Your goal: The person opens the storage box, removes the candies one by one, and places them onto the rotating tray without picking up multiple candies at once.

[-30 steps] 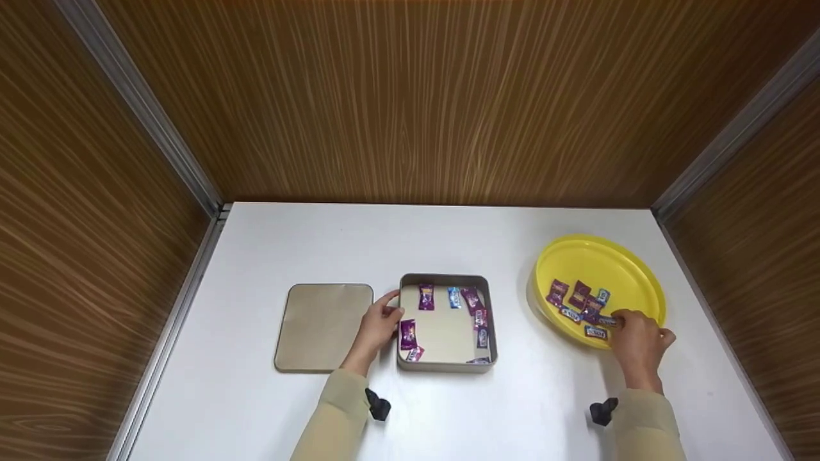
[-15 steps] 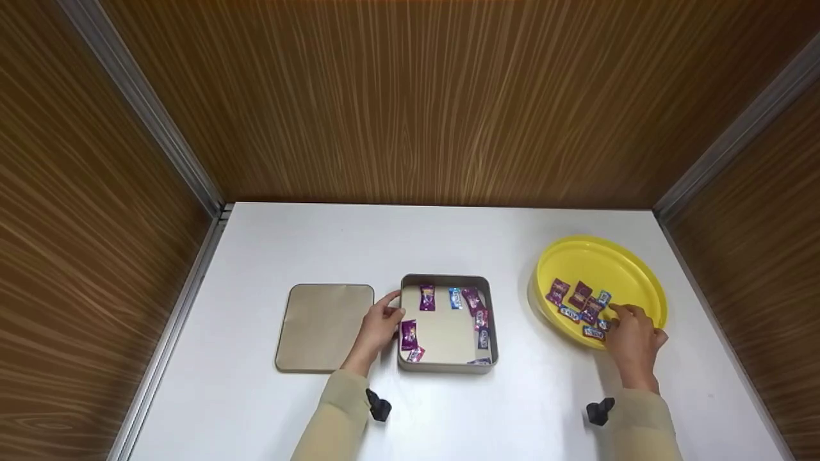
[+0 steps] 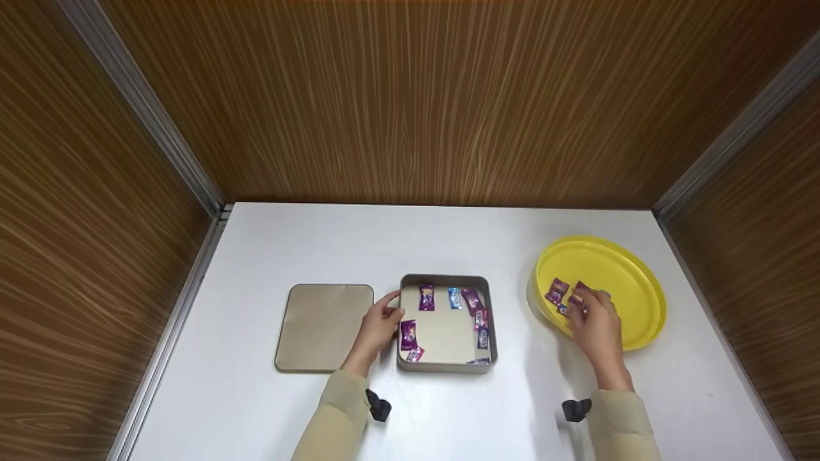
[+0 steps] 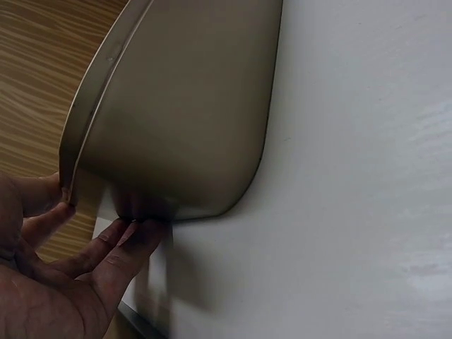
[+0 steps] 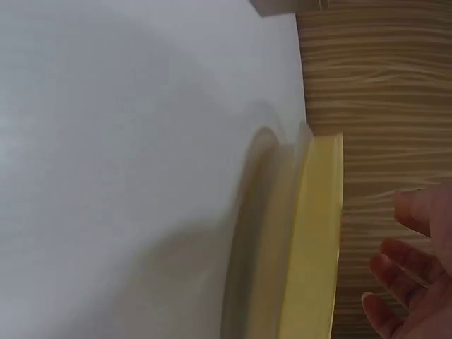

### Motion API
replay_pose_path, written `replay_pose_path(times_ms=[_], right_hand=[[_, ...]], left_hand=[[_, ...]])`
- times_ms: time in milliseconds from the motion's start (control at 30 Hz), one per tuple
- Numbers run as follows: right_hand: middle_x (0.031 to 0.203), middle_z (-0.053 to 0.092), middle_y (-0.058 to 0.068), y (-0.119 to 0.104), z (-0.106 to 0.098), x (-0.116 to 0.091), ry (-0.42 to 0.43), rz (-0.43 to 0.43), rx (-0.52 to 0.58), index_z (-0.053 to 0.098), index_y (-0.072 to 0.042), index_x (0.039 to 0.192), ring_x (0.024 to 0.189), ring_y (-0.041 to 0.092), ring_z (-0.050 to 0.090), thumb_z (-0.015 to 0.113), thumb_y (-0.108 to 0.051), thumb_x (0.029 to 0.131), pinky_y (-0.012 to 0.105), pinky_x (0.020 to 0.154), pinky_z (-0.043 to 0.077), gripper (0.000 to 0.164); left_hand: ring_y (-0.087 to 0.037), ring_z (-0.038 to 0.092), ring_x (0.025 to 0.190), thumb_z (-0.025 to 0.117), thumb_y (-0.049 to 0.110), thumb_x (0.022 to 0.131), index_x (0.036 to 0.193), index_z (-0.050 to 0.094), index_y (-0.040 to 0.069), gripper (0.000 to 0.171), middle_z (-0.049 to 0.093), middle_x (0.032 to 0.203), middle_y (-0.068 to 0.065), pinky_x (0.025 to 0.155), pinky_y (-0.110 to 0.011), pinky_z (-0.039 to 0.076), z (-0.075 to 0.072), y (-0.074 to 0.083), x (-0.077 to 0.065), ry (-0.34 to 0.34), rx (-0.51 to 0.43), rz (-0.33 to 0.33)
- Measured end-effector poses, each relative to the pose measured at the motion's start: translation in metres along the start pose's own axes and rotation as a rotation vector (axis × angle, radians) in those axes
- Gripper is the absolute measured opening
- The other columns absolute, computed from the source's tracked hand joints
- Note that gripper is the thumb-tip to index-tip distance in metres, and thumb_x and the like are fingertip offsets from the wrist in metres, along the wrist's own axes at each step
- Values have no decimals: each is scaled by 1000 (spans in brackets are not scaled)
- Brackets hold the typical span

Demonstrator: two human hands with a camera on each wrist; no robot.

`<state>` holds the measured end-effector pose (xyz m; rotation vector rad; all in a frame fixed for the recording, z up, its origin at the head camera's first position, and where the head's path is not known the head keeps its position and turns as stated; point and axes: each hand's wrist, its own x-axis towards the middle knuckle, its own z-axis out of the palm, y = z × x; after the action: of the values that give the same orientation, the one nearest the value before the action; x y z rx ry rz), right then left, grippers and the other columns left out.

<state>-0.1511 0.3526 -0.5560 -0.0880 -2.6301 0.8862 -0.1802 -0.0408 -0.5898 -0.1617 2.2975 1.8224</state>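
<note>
Left of centre in the head view, my left hand (image 3: 379,326) grips the left wall of a square metal tin (image 3: 447,367), thumb and fingers at its rim and side; the left wrist view shows the fingertips against the tin wall (image 4: 176,106). Several wrapped candies, such as a purple one (image 3: 409,335) and a blue one (image 3: 454,298), lie inside. My right hand (image 3: 599,326) is over a round yellow container (image 3: 631,282), fingers near purple candies (image 3: 557,291). In the right wrist view its fingers are spread apart with nothing visible between them. The hand hides some candies.
A flat square metal lid (image 3: 325,328) lies left of the tin on the white table (image 3: 384,243). Wood-patterned panels (image 3: 410,102) stand behind and at both sides.
My right hand has moved left over the yellow container, from its lower right candies towards the purple ones, covering several of them. The left hand and the tin have stayed in place.
</note>
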Motion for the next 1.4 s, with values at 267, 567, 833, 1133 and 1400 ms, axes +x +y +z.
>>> replay_pose_path(times_ms=[267,567,833,1133,1400], right_hand=[[125,55,25,-42,25,-4,-113,-123,30,63,4,122,119,43,49,69,-3,89,56,103,35,34],[112,64,10,-87,59,-15,-281,-216,97,68,-3,115,100,27,61,71,-6,89,46,88,50,26],[104,66,6,-118,90,-25,-485,-258,127,69,-5,111,92,18,63,68,-9,91,39,82,53,20],[106,67,8,-138,124,-31,-665,-332,132,68,-4,115,91,16,63,67,-13,93,36,82,54,24],[121,61,11,-150,141,-31,-684,-360,64,60,-2,129,110,25,60,66,-16,94,40,97,47,38]], left_hand=[[-29,61,98,56,8,98,145,48,5,47,61,105,-15,79,-35,54,1,0,0,-9,-17,-1],[-30,61,97,57,8,98,143,49,6,46,62,105,-15,77,-33,53,0,-1,0,0,-25,-12],[-24,61,94,58,9,97,144,49,7,48,62,105,-15,77,-33,53,0,1,1,4,-16,-29],[-24,61,92,58,9,98,144,49,8,47,63,105,-14,75,-33,53,0,0,1,0,-16,-26],[-26,62,95,58,9,98,143,50,6,46,64,104,-15,77,-34,53,0,2,0,1,-10,-13]])
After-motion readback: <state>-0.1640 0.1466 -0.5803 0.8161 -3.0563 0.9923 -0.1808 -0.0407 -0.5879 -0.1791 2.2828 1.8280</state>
